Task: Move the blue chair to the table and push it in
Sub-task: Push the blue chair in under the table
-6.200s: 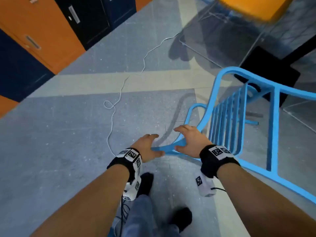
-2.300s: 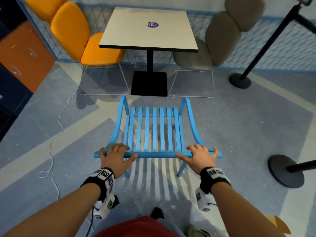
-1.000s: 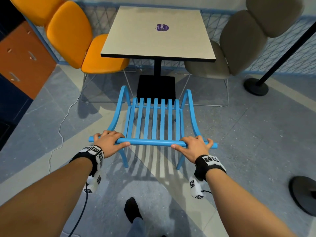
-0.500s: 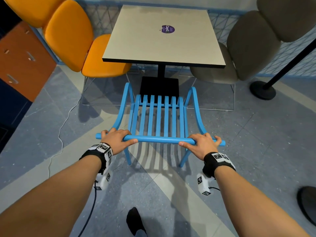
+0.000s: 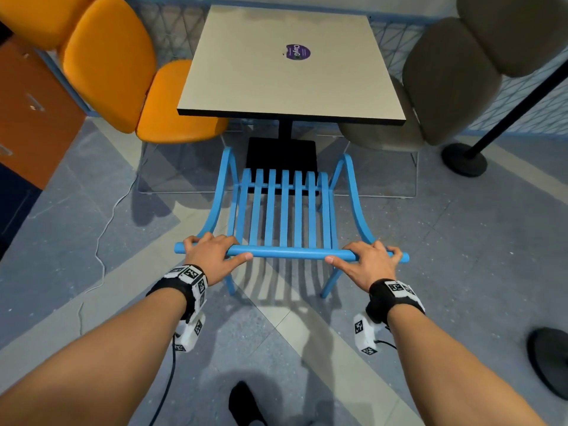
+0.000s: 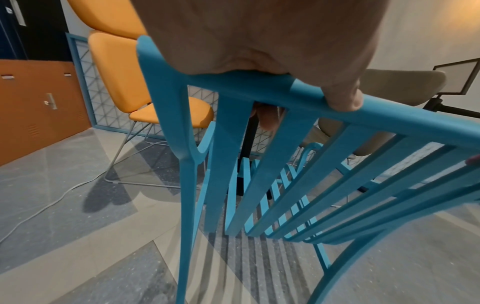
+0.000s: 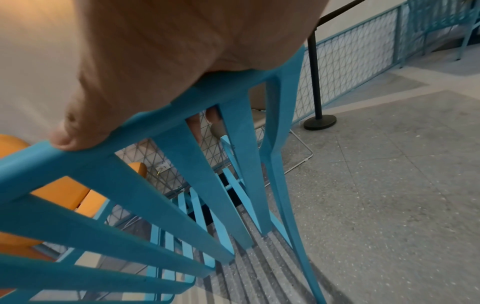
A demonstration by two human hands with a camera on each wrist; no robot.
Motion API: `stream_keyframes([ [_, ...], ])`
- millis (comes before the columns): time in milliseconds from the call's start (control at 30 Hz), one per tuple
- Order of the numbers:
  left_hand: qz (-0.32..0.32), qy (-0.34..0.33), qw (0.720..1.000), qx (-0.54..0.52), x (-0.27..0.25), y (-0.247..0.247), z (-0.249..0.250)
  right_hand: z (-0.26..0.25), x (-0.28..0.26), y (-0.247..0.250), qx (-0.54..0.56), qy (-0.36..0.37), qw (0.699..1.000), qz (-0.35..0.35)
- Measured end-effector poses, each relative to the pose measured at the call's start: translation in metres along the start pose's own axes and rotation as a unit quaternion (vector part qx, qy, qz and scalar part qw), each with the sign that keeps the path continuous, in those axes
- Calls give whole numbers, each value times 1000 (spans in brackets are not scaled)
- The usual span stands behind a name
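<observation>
We hold the blue slatted metal chair [image 5: 284,216] by its top rail, left grip [image 5: 212,256] and right grip [image 5: 368,262] both curled round it, facing the square beige-topped bench [image 5: 289,75].

Floor [image 5: 461,256]: grey speckled, crossed by pale beige bands, striped with slat shadows.
Orange chairs [image 5: 110,59]: upper left of the frame, padded, on thin wire legs.
Grey-brown chair [image 5: 445,84]: upper right, padded.
Mesh fence [image 5: 528,106]: blue frame, along the far wall.
Orange lockers [image 5: 33,109]: left edge.
Black post [image 5: 464,162]: right, on a round base.
White cable [image 5: 104,222]: trailing across the floor at left.
</observation>
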State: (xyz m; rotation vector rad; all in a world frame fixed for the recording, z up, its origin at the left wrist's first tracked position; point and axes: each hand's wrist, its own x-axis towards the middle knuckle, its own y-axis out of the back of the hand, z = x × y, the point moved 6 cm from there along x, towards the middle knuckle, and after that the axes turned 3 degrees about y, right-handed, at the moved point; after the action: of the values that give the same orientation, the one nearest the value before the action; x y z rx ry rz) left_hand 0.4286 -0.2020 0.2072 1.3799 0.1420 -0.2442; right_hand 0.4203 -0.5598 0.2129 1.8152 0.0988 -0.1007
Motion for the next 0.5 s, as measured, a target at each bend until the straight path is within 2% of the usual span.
stream_keyframes([
  [167,-11,-10,1000,-2,17,6,-10,-8,9,-1,5,-3,1000,-7],
  [500,-1,15,1000,-11,25,8,13,16,39,5,-1,9,1000,-17],
])
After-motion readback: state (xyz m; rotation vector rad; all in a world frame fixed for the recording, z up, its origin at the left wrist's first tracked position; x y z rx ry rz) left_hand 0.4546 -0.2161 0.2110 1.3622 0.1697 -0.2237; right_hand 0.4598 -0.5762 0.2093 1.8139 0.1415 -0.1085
